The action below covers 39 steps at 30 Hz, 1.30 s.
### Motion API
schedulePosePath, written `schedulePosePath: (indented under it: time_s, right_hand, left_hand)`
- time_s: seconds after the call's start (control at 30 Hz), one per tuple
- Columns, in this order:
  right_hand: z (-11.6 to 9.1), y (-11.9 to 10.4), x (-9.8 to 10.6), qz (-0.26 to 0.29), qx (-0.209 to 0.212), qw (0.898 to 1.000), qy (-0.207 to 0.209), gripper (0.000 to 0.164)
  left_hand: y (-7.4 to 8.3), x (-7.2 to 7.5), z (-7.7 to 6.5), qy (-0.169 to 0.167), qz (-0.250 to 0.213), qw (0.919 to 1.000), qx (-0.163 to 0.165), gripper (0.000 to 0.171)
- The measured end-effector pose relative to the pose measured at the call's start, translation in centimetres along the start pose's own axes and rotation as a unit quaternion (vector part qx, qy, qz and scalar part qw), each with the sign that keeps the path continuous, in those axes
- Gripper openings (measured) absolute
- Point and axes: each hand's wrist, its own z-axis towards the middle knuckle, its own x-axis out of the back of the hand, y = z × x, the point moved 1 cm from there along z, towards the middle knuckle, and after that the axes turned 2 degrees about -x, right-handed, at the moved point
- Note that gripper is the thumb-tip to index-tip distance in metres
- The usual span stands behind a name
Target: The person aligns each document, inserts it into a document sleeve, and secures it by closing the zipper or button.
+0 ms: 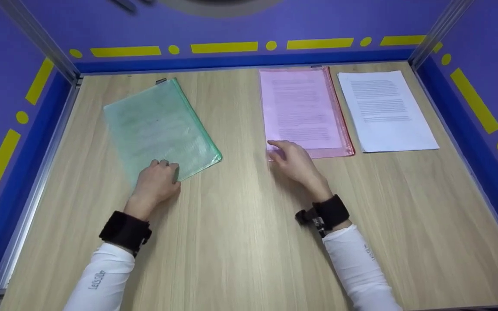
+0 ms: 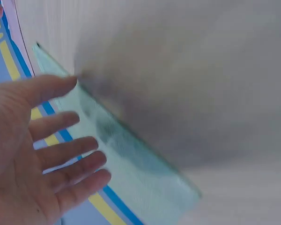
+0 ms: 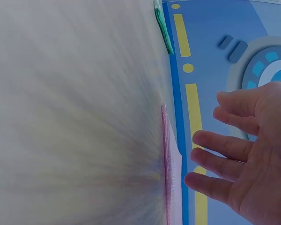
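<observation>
A translucent green zip folder point(image 1: 158, 125) lies tilted on the left of the wooden table. My left hand point(image 1: 156, 183) is over its near edge, and in the left wrist view the fingers extend loosely over the green folder point(image 2: 140, 159), the thumb tip right at its edge. To the right lies a pink zip folder point(image 1: 301, 112) with a red zip side and printed pages showing through. My right hand point(image 1: 294, 162) overlaps its near left corner in the head view. In the right wrist view, that hand's fingers point(image 3: 220, 164) are spread and hold nothing.
A stack of printed white paper point(image 1: 383, 112) lies right of the pink folder. Blue-purple panels point(image 1: 318, 21) with yellow marks stand around the back and sides of the table point(image 1: 236, 242). Black bands point(image 1: 126, 231) with cameras sit on both wrists.
</observation>
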Motion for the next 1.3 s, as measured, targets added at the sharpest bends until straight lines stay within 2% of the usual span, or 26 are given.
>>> schedulePosePath:
  time_s: [0.13, 0.27, 0.37, 0.6, 0.8, 0.9, 1.07, 1.23, 1.3]
  right_hand:
    - [-0.1, 0.1, -0.1, -0.001, 0.003, 1.000, -0.002, 0.040]
    - [-0.1, 0.0, -0.1, -0.005, 0.005, 1.000, 0.000, 0.039]
    - [-0.1, 0.0, -0.1, -0.005, 0.003, 1.000, -0.003, 0.039]
    - [-0.1, -0.1, -0.1, -0.006, -0.001, 1.000, -0.009, 0.039]
    - [-0.2, -0.3, -0.3, -0.003, -0.002, 1.000, -0.015, 0.039]
    - [-0.1, -0.5, -0.5, 0.010, -0.005, 1.000, -0.024, 0.040]
    - [-0.2, -1.0, -0.9, 0.056, -0.009, 0.998, -0.033, 0.042]
    - [-0.2, -1.6, -1.6, 0.125, -0.024, 0.990, -0.053, 0.046]
    - [-0.2, -1.8, -1.9, 0.171, -0.041, 0.982, -0.068, 0.049]
  left_hand:
    - [-0.5, 0.5, -0.1, -0.039, 0.012, 0.9986, -0.033, 0.031]
    - [-0.4, 0.5, 0.2, -0.040, 0.025, 0.9970, -0.061, 0.016]
    - [-0.1, 0.3, 0.4, -0.018, 0.033, 0.9969, -0.069, 0.007]
    - [0.7, -0.6, 0.1, 0.048, 0.072, 0.9930, -0.080, 0.012]
    - [0.4, -1.0, 0.0, 0.071, 0.086, 0.9898, -0.089, 0.014]
    - [-0.1, -1.1, 0.2, 0.077, 0.064, 0.9920, -0.077, 0.012]
    - [-0.1, -0.8, 0.4, 0.083, -0.009, 0.9950, -0.055, 0.019]
    - [1.3, -0.8, 1.1, 0.124, -0.048, 0.9883, -0.074, 0.023]
    - [2.0, -0.7, 1.4, 0.142, -0.057, 0.9851, -0.079, 0.023]
